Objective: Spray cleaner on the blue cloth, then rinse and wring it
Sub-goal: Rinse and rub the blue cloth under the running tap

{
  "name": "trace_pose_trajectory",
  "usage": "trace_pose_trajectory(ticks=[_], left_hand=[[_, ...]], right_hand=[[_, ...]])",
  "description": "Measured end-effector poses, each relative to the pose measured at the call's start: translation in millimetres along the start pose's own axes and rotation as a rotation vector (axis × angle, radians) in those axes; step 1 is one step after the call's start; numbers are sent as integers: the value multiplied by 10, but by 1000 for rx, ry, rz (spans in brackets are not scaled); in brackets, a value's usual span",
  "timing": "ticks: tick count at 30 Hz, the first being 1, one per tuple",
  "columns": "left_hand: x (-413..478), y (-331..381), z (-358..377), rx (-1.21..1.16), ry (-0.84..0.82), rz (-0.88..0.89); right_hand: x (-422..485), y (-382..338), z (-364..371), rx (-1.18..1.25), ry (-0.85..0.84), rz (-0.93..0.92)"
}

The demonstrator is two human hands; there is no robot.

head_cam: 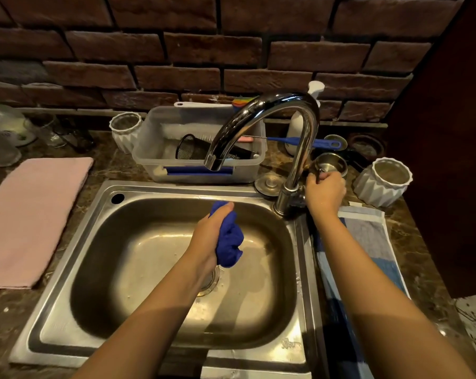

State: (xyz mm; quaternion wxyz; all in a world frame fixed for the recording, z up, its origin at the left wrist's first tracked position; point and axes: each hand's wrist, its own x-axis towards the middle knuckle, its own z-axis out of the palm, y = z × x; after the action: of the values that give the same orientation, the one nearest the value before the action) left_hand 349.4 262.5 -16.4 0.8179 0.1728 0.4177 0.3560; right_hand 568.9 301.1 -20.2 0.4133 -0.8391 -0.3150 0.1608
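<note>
Your left grip (207, 234) is curled tight round the bunched blue cloth (230, 243), holding it over the stainless steel sink (176, 189) above the drain. Your right grip (325, 193) is closed round the small metal lever (319, 173) beside the curved chrome tap (258, 116), at the sink's far right corner.

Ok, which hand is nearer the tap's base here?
Right. The right hand is just to the right of the tap's base, gripping its lever. The left hand is further left, over the sink, holding the cloth.
</note>
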Motion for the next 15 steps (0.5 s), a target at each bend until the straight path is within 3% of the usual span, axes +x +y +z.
trace_pose_trajectory(ticks=[5, 9, 15], left_hand=[[21, -16, -36, -19, -68, -46], [72, -32, -56, 53, -32, 8], [126, -29, -76, 80, 22, 39]], right_hand=[[118, 46, 59, -5, -98, 87], [166, 69, 114, 160, -219, 148], [267, 36, 188, 256, -158, 162]])
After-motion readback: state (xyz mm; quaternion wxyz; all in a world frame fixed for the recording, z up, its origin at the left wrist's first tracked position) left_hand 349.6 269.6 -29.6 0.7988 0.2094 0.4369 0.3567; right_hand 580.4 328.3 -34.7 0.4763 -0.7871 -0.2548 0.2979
